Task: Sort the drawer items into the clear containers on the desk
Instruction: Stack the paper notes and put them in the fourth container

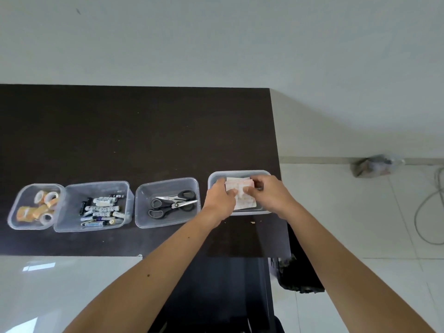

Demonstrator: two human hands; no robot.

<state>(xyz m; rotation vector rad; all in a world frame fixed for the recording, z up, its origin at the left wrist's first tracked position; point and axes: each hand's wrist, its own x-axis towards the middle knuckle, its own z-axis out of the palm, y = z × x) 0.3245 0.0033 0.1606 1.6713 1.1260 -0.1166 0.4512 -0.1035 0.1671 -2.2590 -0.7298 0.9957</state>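
I seem to be in a plain home room or office: a dark desk (134, 131) against a bare pale wall (216, 39), glossy white floor tiles (348, 224), and a loose cable (430, 212) far right.

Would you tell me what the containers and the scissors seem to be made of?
The containers: probably thin clear plastic, slightly frosted, since the dark desk shows through the walls. The scissors: shiny silver blades, likely steel, with matte black handles that look like plastic.

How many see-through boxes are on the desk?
4, in a row: tape box far left, battery box, scissors box, and the paper box under both hands.
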